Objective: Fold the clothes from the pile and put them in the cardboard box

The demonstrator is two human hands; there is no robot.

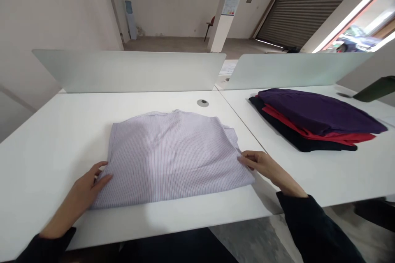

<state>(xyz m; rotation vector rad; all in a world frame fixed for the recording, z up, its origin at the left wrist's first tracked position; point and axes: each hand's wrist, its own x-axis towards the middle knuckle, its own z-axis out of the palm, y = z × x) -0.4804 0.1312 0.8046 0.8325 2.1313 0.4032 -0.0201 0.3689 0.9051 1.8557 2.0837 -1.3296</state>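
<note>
A pale lilac cloth with thin dark stripes (173, 156), apparently a folded shirt, lies flat on the white desk (40, 148) before me. My left hand (89, 185) is at its left edge, thumb on top and fingers at the side, pinching the fabric. At the right edge, my right hand (254, 160) grips the cloth between thumb and fingers. The fingertips of both hands are partly hidden by the fabric. Some light wrinkles run across the middle, and a small layer sticks out at the upper right.
On the right desk lies a stack of folded garments: purple (314, 109), red (308, 131) and black (286, 133). Frosted partitions (142, 72) line the back edge. A round cable grommet (203, 102) sits behind the cloth. A dark green object (376, 88) stands at the far right.
</note>
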